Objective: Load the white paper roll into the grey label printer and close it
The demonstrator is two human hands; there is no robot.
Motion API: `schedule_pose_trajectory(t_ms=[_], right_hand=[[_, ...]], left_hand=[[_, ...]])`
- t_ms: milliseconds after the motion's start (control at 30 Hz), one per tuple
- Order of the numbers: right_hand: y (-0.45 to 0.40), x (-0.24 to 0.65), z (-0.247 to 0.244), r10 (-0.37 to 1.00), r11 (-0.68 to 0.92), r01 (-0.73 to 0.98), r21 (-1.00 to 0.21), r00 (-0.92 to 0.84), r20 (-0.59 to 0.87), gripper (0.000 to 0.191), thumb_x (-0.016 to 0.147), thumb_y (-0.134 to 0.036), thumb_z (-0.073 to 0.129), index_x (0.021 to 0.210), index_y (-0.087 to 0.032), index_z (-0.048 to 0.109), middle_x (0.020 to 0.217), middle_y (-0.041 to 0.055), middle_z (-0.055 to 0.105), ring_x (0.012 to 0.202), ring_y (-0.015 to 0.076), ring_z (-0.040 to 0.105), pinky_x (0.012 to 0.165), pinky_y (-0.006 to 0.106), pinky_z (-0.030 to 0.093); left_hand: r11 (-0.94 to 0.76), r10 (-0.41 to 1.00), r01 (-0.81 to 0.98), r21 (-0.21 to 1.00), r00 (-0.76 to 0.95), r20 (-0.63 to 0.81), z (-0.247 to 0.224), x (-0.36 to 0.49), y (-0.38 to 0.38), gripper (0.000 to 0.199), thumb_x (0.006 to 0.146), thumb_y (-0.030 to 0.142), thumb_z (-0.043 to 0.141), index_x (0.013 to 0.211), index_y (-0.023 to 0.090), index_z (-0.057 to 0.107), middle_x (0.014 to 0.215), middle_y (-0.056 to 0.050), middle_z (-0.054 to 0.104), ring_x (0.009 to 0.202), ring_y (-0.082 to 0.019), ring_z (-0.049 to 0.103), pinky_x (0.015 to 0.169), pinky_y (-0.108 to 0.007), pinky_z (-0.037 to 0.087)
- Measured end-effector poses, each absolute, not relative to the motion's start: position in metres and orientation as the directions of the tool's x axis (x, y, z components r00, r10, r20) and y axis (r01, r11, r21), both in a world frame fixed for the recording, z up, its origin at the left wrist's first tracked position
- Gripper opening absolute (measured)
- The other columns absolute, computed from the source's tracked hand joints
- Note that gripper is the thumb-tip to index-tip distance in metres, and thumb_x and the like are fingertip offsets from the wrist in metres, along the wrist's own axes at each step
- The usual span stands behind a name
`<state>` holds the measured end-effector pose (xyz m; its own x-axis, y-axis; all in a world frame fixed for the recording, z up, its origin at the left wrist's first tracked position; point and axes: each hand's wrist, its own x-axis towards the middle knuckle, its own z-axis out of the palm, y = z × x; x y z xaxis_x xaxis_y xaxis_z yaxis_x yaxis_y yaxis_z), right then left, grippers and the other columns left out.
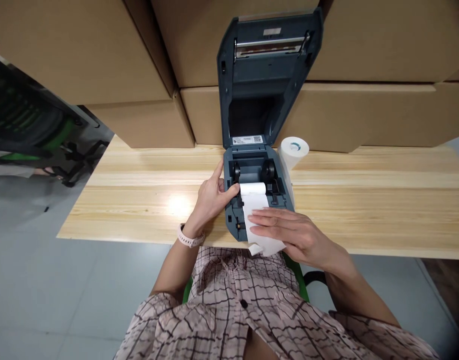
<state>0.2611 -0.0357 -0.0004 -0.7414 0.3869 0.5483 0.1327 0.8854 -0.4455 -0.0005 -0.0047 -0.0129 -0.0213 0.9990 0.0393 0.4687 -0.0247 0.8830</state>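
A dark grey-blue label printer (231,232) stands on the wooden table with its lid (269,75) raised. Inside its bay lies a small white paper roll (253,188), and a paper strip (254,212) runs from it over the printer's front edge, its end curled. My left hand (210,200) grips the printer's left side; the index finger points along the outer wall while the thumb reaches over the rim to the roll's left end. Flat across the strip lie the outstretched fingers of my right hand (289,230); its thumb is mostly hidden.
Behind the printer's right side stands a larger white roll (295,147), with a paper length trailing from it along the printer. Large cardboard boxes (327,115) line the back of the wooden table (364,200). A dark office chair (34,110) is at the left.
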Motion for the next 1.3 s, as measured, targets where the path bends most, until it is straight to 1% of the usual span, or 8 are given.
schedule_pose_trajectory(t_ms=[633, 833, 933, 1033, 1133, 1200, 1267, 1300], right_hand=[[-0.04, 0.262, -0.001, 0.394, 0.886, 0.135, -0.444, -0.726, 0.564, 0.054, 0.093, 0.007, 0.045, 0.132, -0.016, 0.074, 0.142, 0.0109, 0.077, 0.145, 0.0179, 0.065, 0.121, 0.042, 0.059], [-0.041, 0.264, -0.002, 0.406, 0.878, 0.141, -0.456, -0.725, 0.557, 0.056, 0.096, 0.004, 0.048, 0.141, -0.022, 0.071, 0.148, 0.0076, 0.074, 0.147, 0.0183, 0.063, 0.122, 0.045, 0.058], [-0.041, 0.263, -0.006, 0.408, 0.875, 0.14, -0.463, -0.727, 0.551, 0.052, 0.098, 0.002, 0.052, 0.139, -0.022, 0.072, 0.148, 0.0079, 0.074, 0.146, 0.0192, 0.065, 0.121, 0.044, 0.058], [-0.04, 0.267, -0.007, 0.424, 0.858, 0.139, -0.494, -0.735, 0.529, 0.041, 0.104, -0.011, 0.062, 0.141, -0.024, 0.073, 0.15, 0.0078, 0.073, 0.147, 0.0218, 0.064, 0.122, 0.046, 0.057], [-0.032, 0.281, 0.009, 0.346, 0.829, 0.016, -0.56, -0.801, 0.489, 0.04, 0.102, -0.036, 0.076, 0.141, -0.028, 0.073, 0.144, 0.0068, 0.076, 0.142, 0.0231, 0.069, 0.12, 0.044, 0.059], [-0.02, 0.291, 0.03, 0.315, 0.788, -0.074, -0.611, -0.804, 0.504, 0.041, 0.1, -0.042, 0.078, 0.14, -0.032, 0.074, 0.136, 0.0031, 0.081, 0.13, 0.0198, 0.076, 0.114, 0.039, 0.064], [0.002, 0.294, 0.056, 0.456, 0.789, -0.024, -0.614, -0.645, 0.612, 0.031, 0.105, -0.038, 0.071, 0.135, -0.034, 0.077, 0.129, 0.0002, 0.083, 0.123, 0.0168, 0.079, 0.111, 0.033, 0.065], [0.017, 0.291, 0.069, 0.553, 0.796, 0.061, -0.602, -0.475, 0.684, 0.028, 0.109, -0.038, 0.064, 0.132, -0.033, 0.079, 0.129, 0.0, 0.083, 0.124, 0.0167, 0.078, 0.112, 0.032, 0.062]], left_hand=[[-0.013, 1.0, 0.472, 0.881, -0.013, 0.022, -0.008, 0.001, -0.007, 0.088, 0.092, 0.05, 0.072, 0.168, 0.016, 0.044, 0.059, 0.009, 0.047, 0.057, -0.016, 0.046, 0.06, -0.033, 0.03], [-0.001, 0.999, 0.518, 0.855, -0.033, 0.022, -0.013, -0.003, -0.005, 0.091, 0.093, 0.054, 0.073, 0.17, 0.017, 0.041, 0.062, 0.007, 0.052, 0.061, -0.017, 0.052, 0.063, -0.032, 0.036], [-0.102, 0.971, 0.679, 0.727, -0.092, 0.222, -0.01, 0.001, -0.013, 0.084, 0.095, 0.053, 0.071, 0.166, 0.016, 0.046, 0.082, -0.002, 0.07, 0.077, -0.022, 0.064, 0.073, -0.035, 0.048], [-0.349, 0.861, 0.781, 0.518, 0.049, 0.507, -0.001, 0.012, -0.034, 0.071, 0.101, 0.048, 0.065, 0.161, 0.012, 0.051, 0.13, -0.019, 0.076, 0.12, -0.032, 0.069, 0.101, -0.048, 0.055], [-0.59, 0.793, 0.696, 0.409, 0.406, 0.454, 0.006, 0.025, -0.065, 0.054, 0.11, 0.044, 0.054, 0.154, 0.014, 0.059, 0.149, -0.018, 0.071, 0.145, -0.033, 0.062, 0.126, -0.057, 0.044], [-0.66, 0.75, 0.644, 0.386, 0.539, 0.383, 0.007, 0.03, -0.086, 0.056, 0.111, 0.044, 0.053, 0.161, 0.018, 0.052, 0.159, -0.015, 0.065, 0.155, -0.032, 0.055, 0.132, -0.06, 0.039], [-0.69, 0.724, 0.616, 0.381, 0.574, 0.382, 0.004, 0.031, -0.104, 0.064, 0.111, 0.045, 0.054, 0.169, 0.02, 0.041, 0.166, -0.014, 0.058, 0.161, -0.03, 0.048, 0.134, -0.061, 0.037], [-0.7, 0.714, 0.602, 0.384, 0.579, 0.393, 0.003, 0.031, -0.111, 0.066, 0.111, 0.044, 0.055, 0.171, 0.021, 0.037, 0.167, -0.013, 0.056, 0.163, -0.03, 0.046, 0.135, -0.061, 0.036]])
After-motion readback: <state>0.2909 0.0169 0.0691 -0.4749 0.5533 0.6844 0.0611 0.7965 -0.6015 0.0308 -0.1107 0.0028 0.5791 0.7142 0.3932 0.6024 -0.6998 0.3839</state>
